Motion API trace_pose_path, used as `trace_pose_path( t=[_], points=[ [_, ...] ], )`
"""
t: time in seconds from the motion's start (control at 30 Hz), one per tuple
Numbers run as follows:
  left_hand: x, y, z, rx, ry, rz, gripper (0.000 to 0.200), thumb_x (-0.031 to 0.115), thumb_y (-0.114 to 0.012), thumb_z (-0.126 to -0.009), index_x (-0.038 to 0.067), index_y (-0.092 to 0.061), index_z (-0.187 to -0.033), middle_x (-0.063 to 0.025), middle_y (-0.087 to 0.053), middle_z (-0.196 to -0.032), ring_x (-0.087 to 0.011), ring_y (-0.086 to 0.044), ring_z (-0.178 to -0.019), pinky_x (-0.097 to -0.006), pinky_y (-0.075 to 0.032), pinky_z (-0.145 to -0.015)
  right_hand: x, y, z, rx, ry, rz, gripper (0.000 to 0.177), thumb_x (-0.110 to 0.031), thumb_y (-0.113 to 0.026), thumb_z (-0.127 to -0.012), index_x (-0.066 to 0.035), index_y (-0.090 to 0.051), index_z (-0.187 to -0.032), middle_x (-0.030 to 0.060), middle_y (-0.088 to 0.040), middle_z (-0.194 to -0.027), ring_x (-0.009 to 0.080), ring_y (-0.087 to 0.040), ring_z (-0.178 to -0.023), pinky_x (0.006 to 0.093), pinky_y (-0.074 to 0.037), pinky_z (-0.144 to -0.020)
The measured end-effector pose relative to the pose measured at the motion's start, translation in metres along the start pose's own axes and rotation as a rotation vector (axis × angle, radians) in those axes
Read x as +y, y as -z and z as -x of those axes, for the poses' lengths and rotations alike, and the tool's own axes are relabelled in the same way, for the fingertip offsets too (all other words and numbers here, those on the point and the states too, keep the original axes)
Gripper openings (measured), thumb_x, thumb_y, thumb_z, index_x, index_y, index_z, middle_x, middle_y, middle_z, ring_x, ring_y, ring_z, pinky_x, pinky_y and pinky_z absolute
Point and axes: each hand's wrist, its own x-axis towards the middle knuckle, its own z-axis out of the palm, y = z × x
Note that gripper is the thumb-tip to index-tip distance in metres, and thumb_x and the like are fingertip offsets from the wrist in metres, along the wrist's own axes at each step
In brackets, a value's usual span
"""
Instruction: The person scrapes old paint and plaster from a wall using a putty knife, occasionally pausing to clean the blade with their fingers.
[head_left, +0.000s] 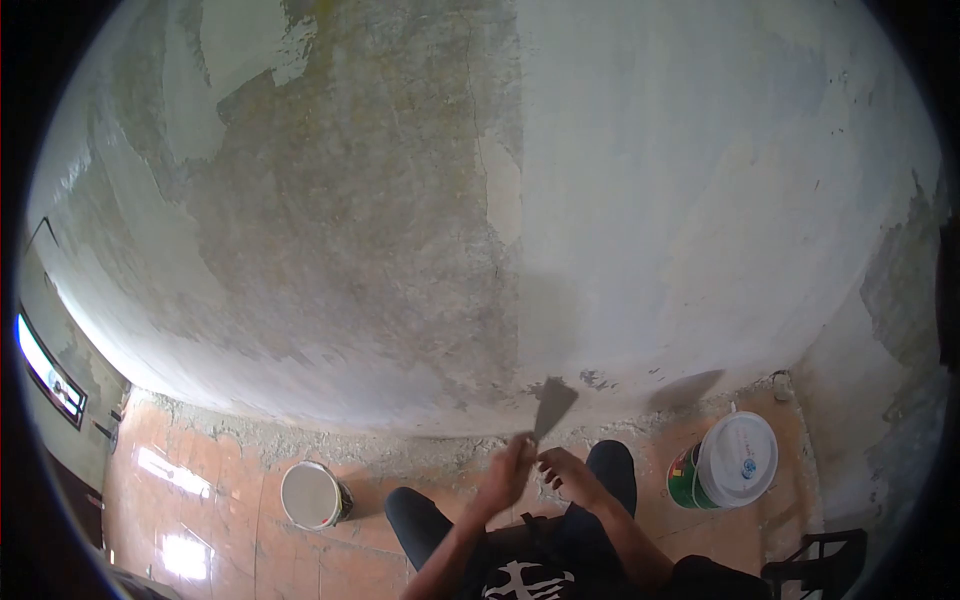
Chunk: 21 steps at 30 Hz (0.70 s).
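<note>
Head view: a broad wall, mottled rough grey at left and smooth chalky white at right, meets a glossy orange tiled floor. A lidded green-and-white plastic bucket stands to the right, a smaller open round tub to the left, likely for easy reach. The left hand closes round a flared, flat grey scraper near the wall's base, probably for control; the right hand, half open, appears to hold nothing.

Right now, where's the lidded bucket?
In the head view, the lidded bucket stands on the tiled floor to the right, beyond the right knee and near the wall.
</note>
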Motion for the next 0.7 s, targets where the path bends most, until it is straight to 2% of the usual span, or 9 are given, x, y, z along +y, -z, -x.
trace_pose_path(
  t=[0.07, 0.13, 0.2, 0.27, 0.37, 0.5, 0.6, 0.67, 0.7],
  points=[
    [-0.007, 0.032, -0.037, 0.105, -0.111, -0.155, 0.024, 0.010, -0.048, -0.095, 0.003, -0.046, -0.118, -0.0206, -0.061, -0.076, -0.0428, -0.062, -0.074, -0.0468, -0.046, -0.063, -0.004, 0.013, 0.006, 0.103, 0.039, 0.020, 0.040, -0.042, -0.044, -0.101, -0.005, -0.056, -0.110, 0.0031, -0.058, -0.093, 0.0119, -0.055, -0.077, 0.0260, -0.045, -0.068],
    [0.028, 0.070, -0.077, 0.206, -0.089, -0.080, 0.018, 0.013, -0.043, -0.100, 0.004, -0.045, -0.115, -0.0172, -0.055, -0.069, -0.0345, -0.058, -0.060, -0.0440, -0.043, -0.055, -0.003, 0.026, 0.013, 0.135, 0.031, -0.019, 0.040, -0.042, -0.044, -0.101, -0.005, -0.056, -0.112, 0.0033, -0.058, -0.093, 0.0116, -0.055, -0.077, 0.0258, -0.044, -0.067],
    [0.047, 0.096, -0.117, 0.325, -0.297, -0.110, 0.019, 0.017, -0.038, -0.103, 0.003, -0.044, -0.115, -0.0106, -0.051, -0.064, -0.0224, -0.050, -0.049, -0.0393, -0.040, -0.048, -0.002, 0.034, 0.017, 0.160, 0.029, -0.055, 0.040, -0.041, -0.044, -0.101, -0.004, -0.056, -0.114, 0.0035, -0.058, -0.094, 0.0112, -0.055, -0.077, 0.0256, -0.044, -0.067],
    [0.071, 0.111, -0.148, 0.377, -0.300, -0.046, 0.020, 0.019, -0.037, -0.104, 0.003, -0.043, -0.114, -0.0070, -0.049, -0.063, -0.0145, -0.045, -0.046, -0.0338, -0.039, -0.044, -0.002, 0.036, 0.019, 0.175, 0.010, -0.024, 0.042, -0.042, -0.045, -0.101, -0.003, -0.055, -0.112, 0.0041, -0.058, -0.093, 0.0111, -0.055, -0.077, 0.0253, -0.044, -0.067],
    [0.099, 0.119, -0.181, 0.505, -0.289, -0.009, 0.021, 0.019, -0.037, -0.104, 0.002, -0.043, -0.114, -0.0057, -0.047, -0.062, -0.0111, -0.043, -0.046, -0.0305, -0.037, -0.041, -0.002, 0.031, 0.019, 0.173, -0.007, 0.068, 0.044, -0.043, -0.044, -0.101, -0.003, -0.055, -0.112, 0.0042, -0.058, -0.093, 0.0113, -0.055, -0.076, 0.0254, -0.044, -0.066],
    [0.091, 0.094, -0.191, 0.602, -0.281, 0.068, 0.020, 0.017, -0.037, -0.103, 0.002, -0.043, -0.114, -0.0047, -0.046, -0.060, -0.0114, -0.041, -0.045, -0.0318, -0.037, -0.039, 0.004, 0.029, 0.016, 0.142, 0.018, 0.088, 0.044, -0.044, -0.044, -0.101, -0.002, -0.055, -0.111, 0.0045, -0.058, -0.093, 0.0112, -0.055, -0.076, 0.0258, -0.045, -0.066],
    [0.094, 0.090, -0.197, 0.611, -0.220, 0.107, 0.021, 0.018, -0.038, -0.103, 0.001, -0.043, -0.115, -0.0043, -0.045, -0.060, -0.0114, -0.040, -0.046, -0.0314, -0.037, -0.039, 0.013, 0.030, 0.008, 0.117, -0.031, 0.077, 0.042, -0.042, -0.045, -0.101, -0.003, -0.055, -0.112, 0.0043, -0.058, -0.093, 0.0119, -0.055, -0.077, 0.0267, -0.046, -0.068],
    [0.099, 0.088, -0.200, 0.623, -0.199, 0.129, 0.021, 0.018, -0.037, -0.103, 0.001, -0.043, -0.115, -0.0043, -0.045, -0.060, -0.0114, -0.040, -0.046, -0.0313, -0.037, -0.039, 0.013, 0.033, 0.006, 0.058, 0.017, 0.083, 0.041, -0.042, -0.047, -0.101, -0.003, -0.055, -0.111, 0.0044, -0.059, -0.094, 0.0127, -0.056, -0.077, 0.0274, -0.047, -0.069],
    [0.102, 0.087, -0.200, 0.622, -0.206, 0.144, 0.022, 0.020, -0.037, -0.103, 0.002, -0.043, -0.114, -0.0029, -0.045, -0.064, -0.0087, -0.038, -0.046, -0.0279, -0.036, -0.039, 0.010, 0.034, 0.005, 0.055, 0.010, 0.081, 0.041, -0.042, -0.047, -0.101, -0.003, -0.055, -0.111, 0.0044, -0.059, -0.094, 0.0127, -0.056, -0.077, 0.0274, -0.047, -0.069]
  ],
)
